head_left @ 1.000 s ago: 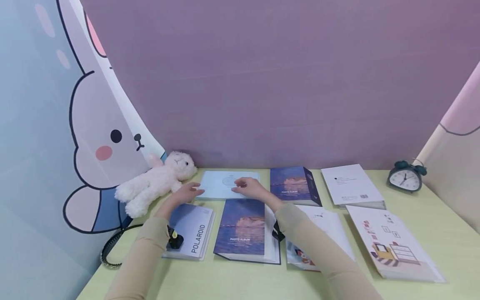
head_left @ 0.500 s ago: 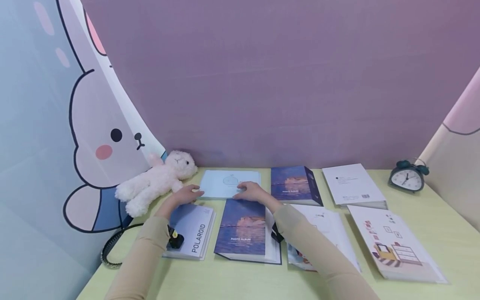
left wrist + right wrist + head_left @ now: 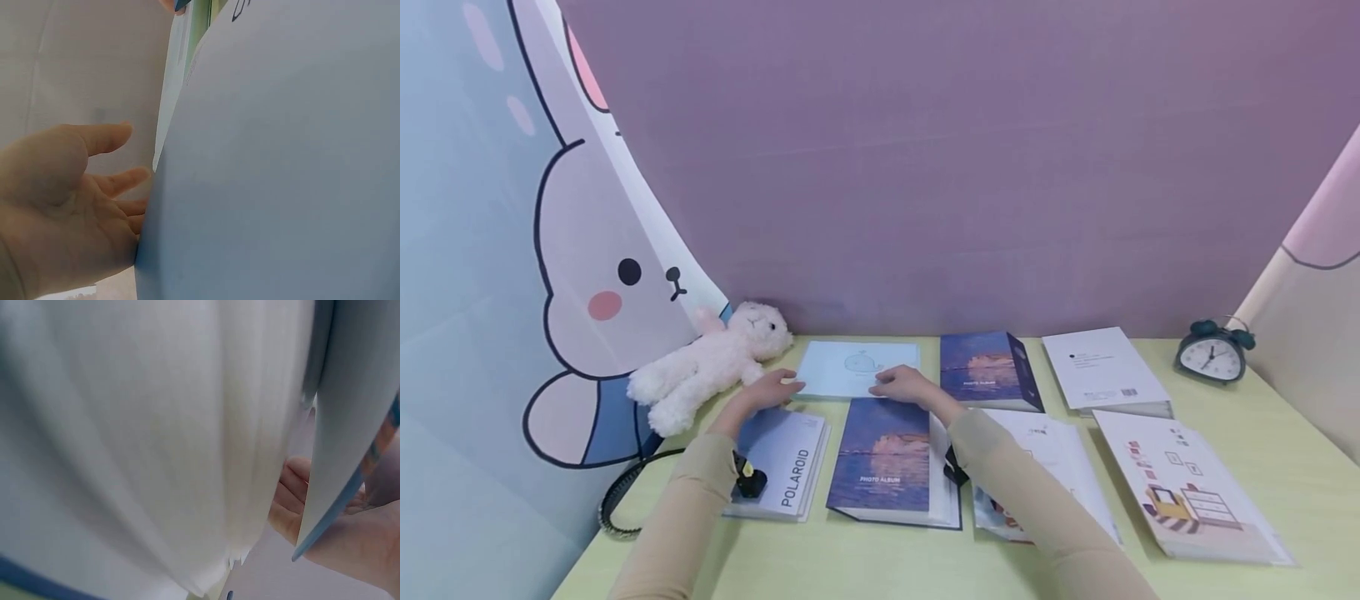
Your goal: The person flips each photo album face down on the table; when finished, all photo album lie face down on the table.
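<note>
A pale blue book (image 3: 829,364) with a small whale drawing lies flat at the back of the table. At its left edge is my left hand (image 3: 766,390), fingers loosely extended; the left wrist view shows the thumb apart from the fingers. My right hand (image 3: 908,387) rests at the book's lower right, its fingertips at the cover; album pages (image 3: 169,425) hide much of that hand in the right wrist view. Below the hands lie a blue-and-white POLAROID album (image 3: 790,458) and a seascape photo album (image 3: 883,454).
A white plush toy (image 3: 707,371) lies at the left, by a dark headband (image 3: 617,496). Further right are a second seascape album (image 3: 981,367), a white book (image 3: 1101,367), illustrated albums (image 3: 1187,492) and an alarm clock (image 3: 1212,354).
My right hand has lowered slightly from over the whale drawing to the book's lower right, uncovering more of the drawing. The left hand stays by the left edge.
</note>
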The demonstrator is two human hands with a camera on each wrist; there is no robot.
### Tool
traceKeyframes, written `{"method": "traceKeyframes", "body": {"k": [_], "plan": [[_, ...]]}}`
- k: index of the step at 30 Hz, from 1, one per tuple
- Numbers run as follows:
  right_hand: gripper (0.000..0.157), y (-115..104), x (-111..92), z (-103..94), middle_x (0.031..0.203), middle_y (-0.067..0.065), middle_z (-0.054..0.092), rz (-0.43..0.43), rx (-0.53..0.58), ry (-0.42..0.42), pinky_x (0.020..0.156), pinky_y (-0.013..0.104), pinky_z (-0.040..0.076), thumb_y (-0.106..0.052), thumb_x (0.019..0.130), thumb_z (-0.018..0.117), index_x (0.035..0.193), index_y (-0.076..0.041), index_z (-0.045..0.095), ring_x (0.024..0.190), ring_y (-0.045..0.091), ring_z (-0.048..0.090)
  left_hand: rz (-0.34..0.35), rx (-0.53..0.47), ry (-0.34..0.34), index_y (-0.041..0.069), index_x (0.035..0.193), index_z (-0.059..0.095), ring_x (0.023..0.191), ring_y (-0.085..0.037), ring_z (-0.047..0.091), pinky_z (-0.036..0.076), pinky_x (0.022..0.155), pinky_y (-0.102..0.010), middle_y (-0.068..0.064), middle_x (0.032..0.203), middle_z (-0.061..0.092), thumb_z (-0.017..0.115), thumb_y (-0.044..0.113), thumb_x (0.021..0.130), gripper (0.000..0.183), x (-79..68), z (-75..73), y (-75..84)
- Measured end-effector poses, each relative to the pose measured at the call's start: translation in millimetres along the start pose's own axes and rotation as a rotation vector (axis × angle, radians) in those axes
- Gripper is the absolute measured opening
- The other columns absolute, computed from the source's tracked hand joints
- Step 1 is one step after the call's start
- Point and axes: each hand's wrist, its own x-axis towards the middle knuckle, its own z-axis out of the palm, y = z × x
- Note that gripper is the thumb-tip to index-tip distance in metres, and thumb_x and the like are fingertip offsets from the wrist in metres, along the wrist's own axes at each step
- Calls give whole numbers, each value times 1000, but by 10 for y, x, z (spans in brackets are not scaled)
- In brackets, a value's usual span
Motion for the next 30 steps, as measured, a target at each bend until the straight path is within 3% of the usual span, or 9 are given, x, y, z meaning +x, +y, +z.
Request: {"method": "traceKeyframes", "body": {"k": [4,9,15,18,20,23,28,30], "plan": [[49,16,-10,27,140,14,48,7,8,-4,107,46,37,-29,95,55,136,-4,48,131,33,41,-32,-66,2,-7,143,26,113,-37,55,47,93,-45,-30,138,41,41,31,100,59,14,15,-17],[48,32,-16,22,140,13,48,0,7,-13,106,46,38,-29,96,53,136,-4,48,130,32,42,-57,-236,21,-6,145,20,117,-42,51,52,90,-42,-33,139,36,40,26,101,58,31,17,3],[47,38,-9,-8,139,12,49,9,10,-4,106,46,38,-30,96,54,136,-6,49,130,31,43,7,-427,102,-9,144,20,117,-46,50,50,94,-45,-35,136,35,42,12,99,54,48,7,125],[47,36,-13,-19,140,12,49,6,8,0,106,46,38,-30,95,54,136,-7,49,130,31,43,16,-529,162,-10,143,21,105,-37,60,52,92,-38,-34,131,40,45,5,97,55,70,-4,161],[48,37,-15,-23,140,12,48,-2,12,-1,106,46,38,-29,95,54,137,-7,48,131,31,42,13,-594,197,-11,143,21,93,-25,65,54,88,-30,-33,129,43,48,5,96,56,81,-9,170],[49,37,-16,-25,142,12,46,-8,24,-7,107,45,37,-30,95,54,139,-7,46,132,31,41,6,-699,214,-10,145,18,84,-7,62,53,86,-21,-31,133,42,50,8,97,61,97,-18,193],[52,38,-14,-32,144,11,44,-11,38,-16,108,45,36,-30,96,54,141,-8,42,133,30,39,-16,-822,167,-8,146,13,93,-7,61,46,98,-23,-28,144,32,51,12,97,65,54,-65,302],[53,41,-18,-34,144,11,43,-11,38,-16,108,45,36,-30,95,54,142,-8,41,134,31,39,-21,-869,146,-9,146,16,92,-6,61,43,102,-26,-26,141,37,51,11,97,63,41,-72,343]]}}
